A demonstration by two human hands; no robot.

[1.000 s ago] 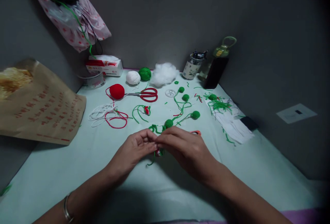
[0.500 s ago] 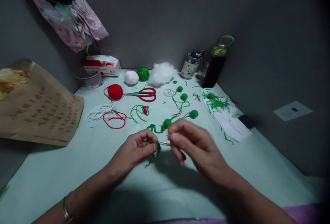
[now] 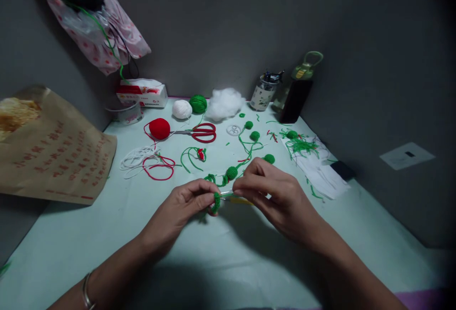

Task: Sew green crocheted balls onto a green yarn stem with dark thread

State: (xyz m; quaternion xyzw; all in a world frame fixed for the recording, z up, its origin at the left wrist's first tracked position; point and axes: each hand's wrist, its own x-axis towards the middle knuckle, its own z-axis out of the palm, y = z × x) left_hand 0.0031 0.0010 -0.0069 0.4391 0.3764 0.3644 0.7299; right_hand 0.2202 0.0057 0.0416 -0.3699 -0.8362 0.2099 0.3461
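My left hand [image 3: 181, 208] pinches a small green crochet piece [image 3: 215, 203] just above the pale table [image 3: 107, 234]. My right hand [image 3: 276, 196] holds a crochet hook with a yellow handle [image 3: 239, 200], its metal tip against the green piece. Both hands meet near the middle of the table, a little toward me. Just behind them lie small green crocheted balls [image 3: 231, 172] with green yarn tails.
Red scissors [image 3: 201, 132], a red yarn ball [image 3: 159, 128], white [image 3: 182, 109] and green [image 3: 198, 103] yarn balls and white stuffing [image 3: 225, 103] lie farther back. A jar [image 3: 263, 93] and dark bottle [image 3: 298, 89] stand back right. Paper with green scraps [image 3: 313, 162] lies right, a brown paper bag [image 3: 50, 153] left.
The hands first were pressed together over the piece. The right hand then drew apart and now holds the hook by its yellow handle, lower and pointed into the green piece.
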